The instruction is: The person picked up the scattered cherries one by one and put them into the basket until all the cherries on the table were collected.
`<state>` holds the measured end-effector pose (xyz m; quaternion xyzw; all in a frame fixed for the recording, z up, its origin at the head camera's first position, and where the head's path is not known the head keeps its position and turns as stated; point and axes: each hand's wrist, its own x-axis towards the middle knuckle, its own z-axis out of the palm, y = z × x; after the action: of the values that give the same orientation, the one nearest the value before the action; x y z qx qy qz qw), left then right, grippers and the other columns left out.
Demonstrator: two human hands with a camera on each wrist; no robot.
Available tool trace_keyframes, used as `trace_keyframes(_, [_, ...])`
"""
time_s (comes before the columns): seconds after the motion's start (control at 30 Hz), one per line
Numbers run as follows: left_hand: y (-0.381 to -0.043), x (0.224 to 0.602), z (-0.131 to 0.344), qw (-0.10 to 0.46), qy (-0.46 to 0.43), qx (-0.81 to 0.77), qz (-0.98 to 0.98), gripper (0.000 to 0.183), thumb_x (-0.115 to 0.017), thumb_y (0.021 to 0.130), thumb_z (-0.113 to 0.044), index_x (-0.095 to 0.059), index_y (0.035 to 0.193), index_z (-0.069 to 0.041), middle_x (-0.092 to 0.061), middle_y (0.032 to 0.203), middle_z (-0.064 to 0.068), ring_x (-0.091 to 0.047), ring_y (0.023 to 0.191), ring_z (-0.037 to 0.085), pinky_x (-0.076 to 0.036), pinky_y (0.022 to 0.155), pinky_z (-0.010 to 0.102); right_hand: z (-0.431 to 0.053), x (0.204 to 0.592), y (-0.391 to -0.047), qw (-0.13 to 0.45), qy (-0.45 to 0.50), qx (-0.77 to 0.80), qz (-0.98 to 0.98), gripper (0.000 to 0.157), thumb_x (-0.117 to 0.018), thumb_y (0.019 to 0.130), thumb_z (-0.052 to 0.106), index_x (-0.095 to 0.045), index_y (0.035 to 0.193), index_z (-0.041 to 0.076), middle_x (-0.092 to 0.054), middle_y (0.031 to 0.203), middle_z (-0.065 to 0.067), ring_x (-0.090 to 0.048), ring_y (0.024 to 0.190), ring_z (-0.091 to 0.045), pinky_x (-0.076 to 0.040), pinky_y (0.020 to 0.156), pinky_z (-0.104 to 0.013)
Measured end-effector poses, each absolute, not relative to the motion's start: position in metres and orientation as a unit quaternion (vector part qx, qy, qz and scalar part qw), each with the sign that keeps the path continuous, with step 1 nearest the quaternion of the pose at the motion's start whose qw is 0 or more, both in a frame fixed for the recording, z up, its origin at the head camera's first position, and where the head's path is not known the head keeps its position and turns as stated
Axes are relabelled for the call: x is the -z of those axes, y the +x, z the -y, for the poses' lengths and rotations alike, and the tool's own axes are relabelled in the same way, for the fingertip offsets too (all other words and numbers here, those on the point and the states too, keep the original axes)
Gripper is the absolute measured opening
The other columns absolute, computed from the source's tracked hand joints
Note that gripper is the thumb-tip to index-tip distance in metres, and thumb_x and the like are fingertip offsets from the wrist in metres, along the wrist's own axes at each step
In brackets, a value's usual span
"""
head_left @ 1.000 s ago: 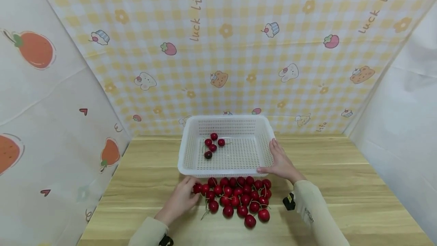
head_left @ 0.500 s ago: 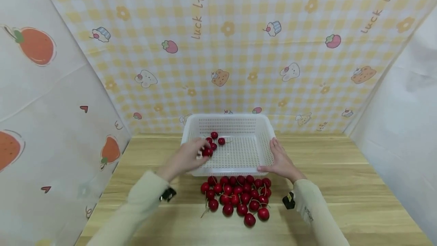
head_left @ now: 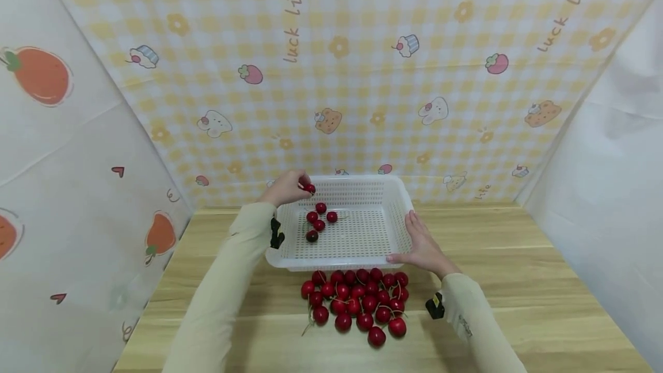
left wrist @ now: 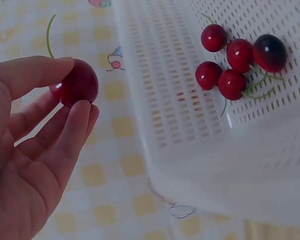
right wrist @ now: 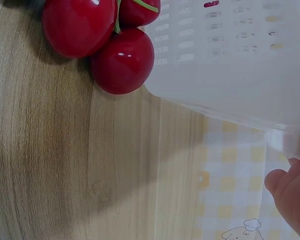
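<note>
Five cherries in basket | 20+ cherries outside | left grip pinching 1+ cherry | right grip spread against basket

cherry partly covered by the left hand, basket and right hand cut off by the wrist views' edges, marking on the right sleeve too small to read

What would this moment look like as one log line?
Left hand: pinching cherry near basket, back-left; right hand: touching basket's right side; inside: five cherries; table: more cherries.
</note>
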<state>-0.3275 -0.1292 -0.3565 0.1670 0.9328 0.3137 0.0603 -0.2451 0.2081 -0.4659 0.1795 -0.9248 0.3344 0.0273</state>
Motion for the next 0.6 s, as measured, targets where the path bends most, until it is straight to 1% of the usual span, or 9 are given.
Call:
trace_keyframes(0.1, [-0.337, 0.362, 0.127, 0.059, 0.14, -0.324, -0.934, 0.027, -0.067, 0.077, -0.01, -0.057, 0.099, 0.001, -0.06, 0.1, 0.015, -0.057, 0.09, 0.027, -0.049, 0.078, 0.036, -0.209, 0.465, -0.247, 0.017, 0.172, -0.33, 0.928, 0.122, -0.075, 0.06, 0.055, -0.01, 0.14, -0.01, 0.0, 0.148, -0.026, 0.0, 0.136, -0.039, -0.01, 0.105, -0.06])
trace_keyframes(0.23, [-0.347, 0.373, 0.127, 0.069, 0.092, -0.333, -0.936, 0.025, -0.068, 0.076, -0.009, -0.058, 0.097, 0.001, -0.06, 0.096, 0.014, -0.056, 0.087, 0.026, -0.048, 0.074, 0.035, -0.21, 0.465, -0.249, 0.004, 0.163, -0.319, 0.934, 0.121, -0.076, 0.06, 0.053, -0.01, 0.14, -0.01, 0.0, 0.148, -0.025, 0.0, 0.136, -0.039, -0.01, 0.106, -0.059])
trace_keyframes(0.33, [-0.352, 0.382, 0.127, 0.077, 0.062, -0.329, -0.939, 0.024, -0.068, 0.075, -0.009, -0.059, 0.095, 0.0, -0.061, 0.094, 0.013, -0.055, 0.084, 0.024, -0.047, 0.07, 0.032, -0.21, 0.466, -0.25, -0.001, 0.16, -0.317, 0.935, 0.123, -0.076, 0.059, 0.054, -0.01, 0.14, -0.009, 0.001, 0.149, -0.023, 0.001, 0.136, -0.038, -0.01, 0.106, -0.057])
trace_keyframes(0.47, [-0.354, 0.389, 0.126, 0.078, 0.052, -0.304, -0.948, 0.022, -0.067, 0.074, -0.01, -0.058, 0.093, -0.001, -0.06, 0.093, 0.012, -0.053, 0.079, 0.022, -0.044, 0.065, 0.031, -0.209, 0.466, -0.249, -0.001, 0.158, -0.32, 0.934, 0.124, -0.076, 0.058, 0.056, -0.01, 0.141, -0.008, 0.001, 0.149, -0.022, 0.0, 0.137, -0.037, -0.01, 0.107, -0.056])
trace_keyframes(0.6, [-0.358, 0.394, 0.125, 0.069, 0.059, -0.28, -0.956, 0.017, -0.065, 0.073, -0.009, -0.055, 0.086, -0.002, -0.058, 0.085, 0.01, -0.05, 0.073, 0.021, -0.041, 0.06, 0.028, -0.209, 0.466, -0.248, 0.002, 0.157, -0.318, 0.935, 0.123, -0.076, 0.058, 0.054, -0.01, 0.141, -0.008, 0.001, 0.149, -0.022, 0.001, 0.137, -0.037, -0.01, 0.107, -0.056])
